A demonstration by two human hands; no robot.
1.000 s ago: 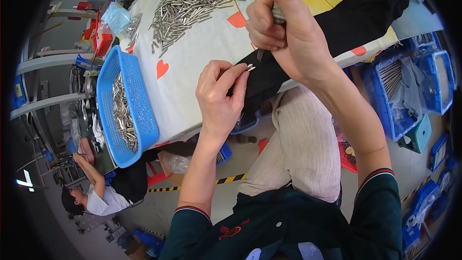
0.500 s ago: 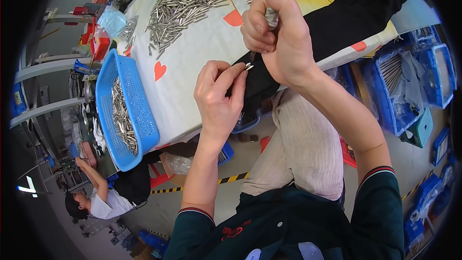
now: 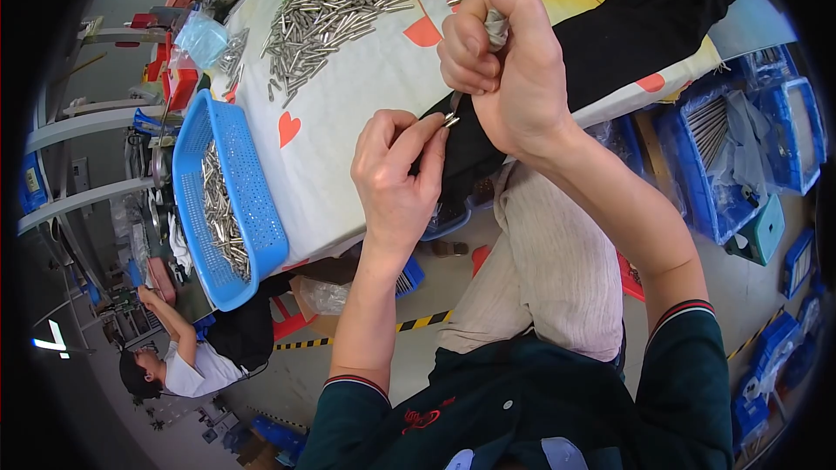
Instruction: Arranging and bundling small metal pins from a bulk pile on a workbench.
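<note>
Between the thumb and fingers of my left hand (image 3: 396, 165) is a small shiny metal pin (image 3: 450, 120), its end poking out to the right. My right hand (image 3: 509, 70) is wrapped round a tool with a pale cloth-like handle (image 3: 496, 30). Its narrow dark metal tip (image 3: 455, 103) comes out below the fist and meets or nearly meets the pin; contact is too small to tell. Both hands are over a long black cloth (image 3: 601, 48) laid along the table's near edge. Ahead, a large heap of similar metal pins (image 3: 348, 13) covers the tabletop.
A blue perforated basket (image 3: 261, 200) holding more pins stands at the table's left edge. The printed white tablecloth (image 3: 340, 113) spreads beneath the heap. Blue bins (image 3: 705, 157) with rods and plastic bags stand at right. Another person (image 3: 196, 352) works at the lower left.
The tool's tip has moved slightly closer to the pin, and my right fist has shifted a little. My left hand keeps its place with the pin.
</note>
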